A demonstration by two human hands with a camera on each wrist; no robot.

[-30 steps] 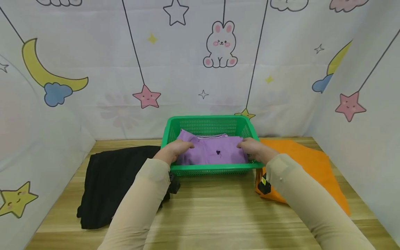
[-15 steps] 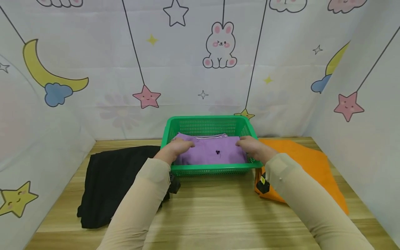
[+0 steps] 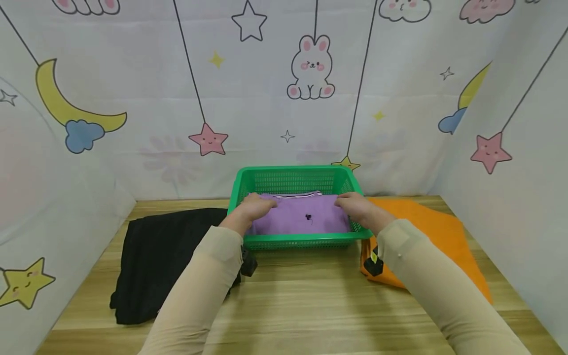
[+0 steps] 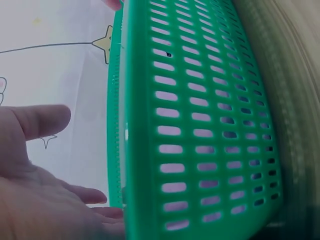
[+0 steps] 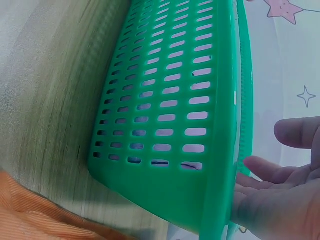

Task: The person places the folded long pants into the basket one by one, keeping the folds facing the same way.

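A folded purple garment point(image 3: 297, 219) lies inside the green plastic basket point(image 3: 306, 237); a small dark mark sits near its middle and striped edging runs along its back. My left hand point(image 3: 252, 209) reaches over the basket's left front, at the garment's left side. On the opposite side, my right hand point(image 3: 360, 208) is over the garment's right end. In the left wrist view, the thumb point(image 4: 47, 121) stands apart from the extended fingers, which pass behind the rim. The right wrist view shows the right thumb point(image 5: 296, 132) likewise apart, its fingertips partly hidden by the rim.
Folded black cloth point(image 3: 164, 261) lies on the wooden table point(image 3: 301, 305) to the left of the basket. Orange cloth point(image 3: 435, 236) spreads to its right, partly under my right forearm. A printed white curtain point(image 3: 248, 98) stands behind and along both sides.
The garment's raised left corner has come down, and the garment now lies flatter in the basket. Both hands stay almost in place. The head view has shifted slightly.
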